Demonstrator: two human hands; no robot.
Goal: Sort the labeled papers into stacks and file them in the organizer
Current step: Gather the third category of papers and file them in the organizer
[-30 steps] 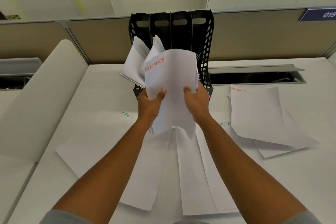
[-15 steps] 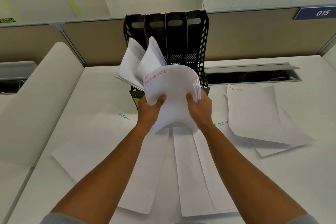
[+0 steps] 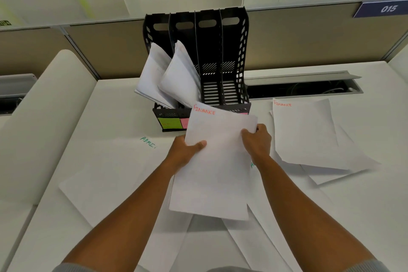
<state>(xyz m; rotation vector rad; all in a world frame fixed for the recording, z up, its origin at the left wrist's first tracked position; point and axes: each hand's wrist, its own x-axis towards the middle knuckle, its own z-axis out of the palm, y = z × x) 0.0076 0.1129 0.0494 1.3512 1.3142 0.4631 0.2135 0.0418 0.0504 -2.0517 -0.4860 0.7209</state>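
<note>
FINANCE stack (image 3: 216, 161) now lower, flatter, back from organizer (image 3: 220, 62), unbent.

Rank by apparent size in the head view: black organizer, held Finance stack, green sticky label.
1. black organizer
2. held Finance stack, close behind and nearer the camera, so the order is unsure
3. green sticky label

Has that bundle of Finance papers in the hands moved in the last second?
Yes. The Finance stack has come down and toward the person: earlier it covered the black organizer's slots, now it sits below them.

Bright even overhead light, soft shadows under papers, wide-angle bending at edges, slight motion blur
</note>
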